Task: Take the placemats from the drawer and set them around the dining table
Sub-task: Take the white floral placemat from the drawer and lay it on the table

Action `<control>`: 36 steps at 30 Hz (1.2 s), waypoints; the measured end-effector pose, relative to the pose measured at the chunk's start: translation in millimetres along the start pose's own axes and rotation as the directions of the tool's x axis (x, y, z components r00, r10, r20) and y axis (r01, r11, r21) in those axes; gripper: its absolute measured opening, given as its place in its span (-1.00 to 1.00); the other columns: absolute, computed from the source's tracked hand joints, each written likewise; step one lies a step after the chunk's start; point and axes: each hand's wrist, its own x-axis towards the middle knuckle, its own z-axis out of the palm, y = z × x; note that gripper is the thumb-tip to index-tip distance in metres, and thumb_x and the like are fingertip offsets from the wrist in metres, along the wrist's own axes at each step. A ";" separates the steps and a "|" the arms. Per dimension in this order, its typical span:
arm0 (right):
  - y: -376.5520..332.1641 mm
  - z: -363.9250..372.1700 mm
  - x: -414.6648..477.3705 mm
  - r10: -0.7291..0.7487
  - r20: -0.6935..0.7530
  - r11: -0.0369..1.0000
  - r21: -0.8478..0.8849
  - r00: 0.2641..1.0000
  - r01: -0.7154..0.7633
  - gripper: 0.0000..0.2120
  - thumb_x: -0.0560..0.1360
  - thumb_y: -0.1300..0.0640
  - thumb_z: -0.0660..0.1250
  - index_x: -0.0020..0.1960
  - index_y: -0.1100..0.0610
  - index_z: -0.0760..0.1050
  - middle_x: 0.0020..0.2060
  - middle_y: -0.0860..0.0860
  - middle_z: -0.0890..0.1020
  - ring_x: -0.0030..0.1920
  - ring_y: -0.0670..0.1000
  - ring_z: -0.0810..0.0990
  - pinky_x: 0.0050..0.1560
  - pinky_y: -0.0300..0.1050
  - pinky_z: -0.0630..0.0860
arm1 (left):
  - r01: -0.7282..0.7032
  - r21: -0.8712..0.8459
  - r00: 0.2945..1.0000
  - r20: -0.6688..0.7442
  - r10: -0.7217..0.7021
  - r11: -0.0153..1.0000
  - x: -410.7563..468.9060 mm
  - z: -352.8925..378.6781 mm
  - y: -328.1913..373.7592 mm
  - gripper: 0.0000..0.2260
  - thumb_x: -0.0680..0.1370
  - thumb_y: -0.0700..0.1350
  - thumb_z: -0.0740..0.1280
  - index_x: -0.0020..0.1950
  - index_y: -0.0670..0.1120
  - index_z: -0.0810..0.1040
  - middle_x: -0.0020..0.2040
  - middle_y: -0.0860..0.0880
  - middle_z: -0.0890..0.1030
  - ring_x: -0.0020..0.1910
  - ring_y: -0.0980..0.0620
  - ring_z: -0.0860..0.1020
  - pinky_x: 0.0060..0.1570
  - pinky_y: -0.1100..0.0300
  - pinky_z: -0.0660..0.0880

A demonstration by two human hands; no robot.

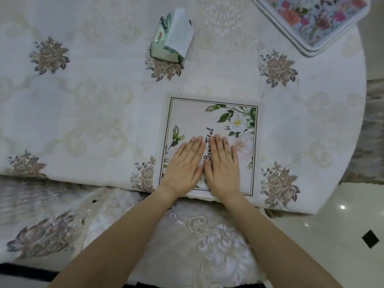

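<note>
Pressing flat-fingered, the left hand (184,163) and right hand (222,163) smooth a placemat (226,115) at the counter (104,100) edge, probably to flatten it.

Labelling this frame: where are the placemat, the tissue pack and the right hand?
placemat (197,115): head view, blank upper-left area.
tissue pack (178,36): head view, white tissue flap.
right hand (223,163): head view, back of hand.

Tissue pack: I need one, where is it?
Head view, upper centre: the tissue pack lies on the tablecloth beyond the placemat, left of the floral-patterned stack.
</note>
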 end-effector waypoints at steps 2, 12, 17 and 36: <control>5.3 -1.4 -3.4 -0.023 0.009 1.000 -0.013 1.000 0.023 -0.42 0.64 -0.06 -0.07 0.61 0.10 -0.05 0.59 0.02 0.03 0.59 -0.01 -0.09 0.57 0.04 -0.13 | -0.006 -0.008 1.000 0.010 0.006 1.000 -5.6 -2.6 -7.8 -0.43 0.66 0.09 -0.08 0.59 -0.18 -0.02 0.61 -0.13 -0.01 0.59 -0.03 -0.06 0.55 -0.01 -0.02; 80.1 -24.3 -23.5 0.005 -0.023 1.000 -0.022 1.000 -0.005 -0.42 0.63 -0.03 -0.05 0.60 0.11 -0.03 0.58 0.03 0.07 0.58 -0.06 -0.06 0.57 -0.08 -0.12 | 0.043 0.028 0.999 0.029 -0.044 0.999 -32.3 -14.4 -67.2 -0.38 0.64 0.17 -0.09 0.59 -0.19 0.00 0.61 -0.11 -0.01 0.59 0.00 -0.04 0.54 0.03 -0.03; 83.9 -21.7 -22.3 0.022 -0.033 1.000 0.012 0.999 -0.022 -0.42 0.62 -0.01 -0.04 0.60 0.11 -0.02 0.58 0.01 0.06 0.58 -0.05 -0.04 0.57 -0.07 -0.10 | 0.047 0.017 0.999 0.018 -0.048 0.999 -29.7 -10.7 -68.2 -0.38 0.63 0.15 -0.06 0.59 -0.18 -0.02 0.61 -0.10 -0.02 0.59 0.00 -0.05 0.54 0.06 -0.08; 58.0 -203.7 -113.9 0.024 -0.398 0.984 0.173 0.917 0.049 -0.60 0.60 0.08 0.20 0.41 0.13 0.43 0.31 0.03 0.53 0.35 0.08 0.45 0.40 0.08 0.32 | -0.212 0.004 0.869 -0.456 0.191 0.977 -22.3 -185.8 84.1 -0.63 0.58 -0.03 0.17 0.24 -0.21 0.57 0.11 -0.11 0.64 0.06 -0.14 0.59 0.12 0.00 0.48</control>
